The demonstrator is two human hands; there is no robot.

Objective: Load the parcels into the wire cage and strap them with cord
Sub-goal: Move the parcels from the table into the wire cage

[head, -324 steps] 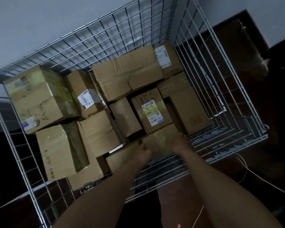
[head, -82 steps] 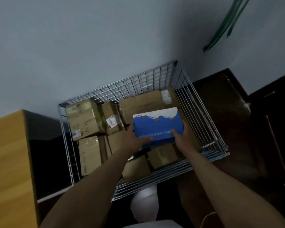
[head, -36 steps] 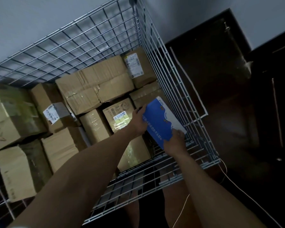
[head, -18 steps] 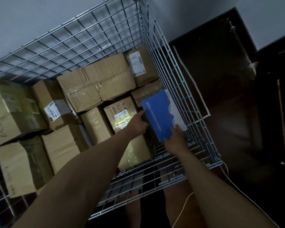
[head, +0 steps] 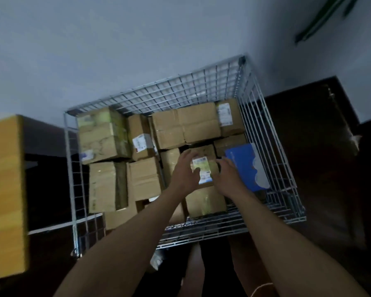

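Observation:
The wire cage (head: 201, 233) stands against the wall, packed with several brown cardboard parcels. A blue and white parcel (head: 243, 166) leans on edge against the cage's right side, with no hand on it. My left hand (head: 184, 171) and my right hand (head: 227, 177) hover over the cage with loosely spread fingers. Between them lies a brown parcel with a yellow and white label (head: 204, 168). I cannot tell whether the fingers touch it. A thin pale cord (head: 260, 288) lies on the floor at the bottom right.
A yellow wooden cabinet (head: 5, 194) stands close on the left of the cage. Dark floor (head: 321, 168) lies to the right. The grey wall (head: 137, 39) is behind, with green leaves (head: 318, 23) at the upper right.
Both hands have let go of the blue parcel, which now leans against the cage's right side. The hands have shifted left over the labelled parcel, and my head has pulled back.

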